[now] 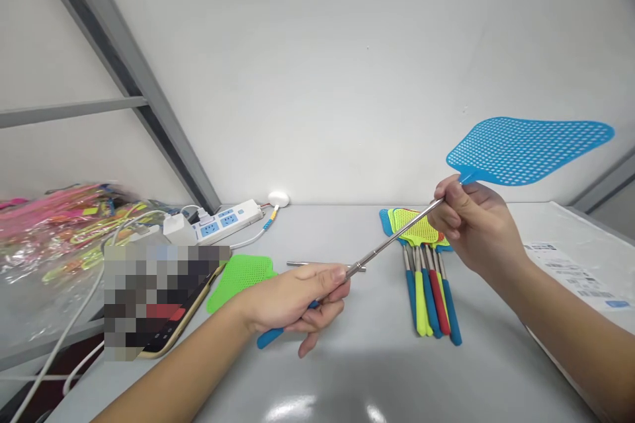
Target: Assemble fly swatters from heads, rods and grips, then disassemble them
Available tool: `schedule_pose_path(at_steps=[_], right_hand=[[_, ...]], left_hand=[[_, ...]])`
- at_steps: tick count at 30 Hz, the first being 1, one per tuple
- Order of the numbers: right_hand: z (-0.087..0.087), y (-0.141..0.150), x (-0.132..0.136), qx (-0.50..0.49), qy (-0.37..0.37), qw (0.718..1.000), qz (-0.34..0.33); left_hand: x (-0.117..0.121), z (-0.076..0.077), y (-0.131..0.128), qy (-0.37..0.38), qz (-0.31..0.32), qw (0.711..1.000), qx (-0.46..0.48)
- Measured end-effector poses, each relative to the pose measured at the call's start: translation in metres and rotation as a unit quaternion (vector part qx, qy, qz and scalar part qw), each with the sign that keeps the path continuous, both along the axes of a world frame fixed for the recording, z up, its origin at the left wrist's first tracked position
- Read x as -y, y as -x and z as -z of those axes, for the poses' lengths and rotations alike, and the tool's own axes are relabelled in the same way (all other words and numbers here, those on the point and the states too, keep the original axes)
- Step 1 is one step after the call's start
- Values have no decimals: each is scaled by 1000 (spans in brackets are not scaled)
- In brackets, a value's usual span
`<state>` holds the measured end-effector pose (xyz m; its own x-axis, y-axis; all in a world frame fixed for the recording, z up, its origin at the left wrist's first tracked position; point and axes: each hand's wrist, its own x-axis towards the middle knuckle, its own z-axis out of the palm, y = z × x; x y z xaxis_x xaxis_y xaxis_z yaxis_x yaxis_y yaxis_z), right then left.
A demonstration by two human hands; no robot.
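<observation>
I hold a blue fly swatter (526,149) in the air over the grey table (347,370). My left hand (292,301) is closed round its blue grip, whose end sticks out below the palm. The telescopic metal rod (391,241) runs up to the right. My right hand (471,221) is closed round the rod just below the blue mesh head. Beneath my right hand lies a bundle of finished swatters (429,274) with blue, yellow and red grips.
A loose green mesh head (241,277) and a bare metal rod (302,264) lie behind my left hand. A phone (163,317), a white power strip (228,219) with cables and a bag of coloured parts (54,231) sit at the left. White sheets (575,271) lie at the right.
</observation>
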<state>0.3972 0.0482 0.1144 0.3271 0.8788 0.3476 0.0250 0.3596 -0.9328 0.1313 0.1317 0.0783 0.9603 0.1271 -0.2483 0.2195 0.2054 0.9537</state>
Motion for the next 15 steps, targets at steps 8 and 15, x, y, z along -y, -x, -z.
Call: schedule_pose_path(at_steps=[8,15], right_hand=[[36,37,-2,28,80,991,-105],[30,71,28,122,253,914,-292]], left_hand=[[14,-5,-3,-453,-155,875,-69],[12,5,-2,-770,-146,610,-115]])
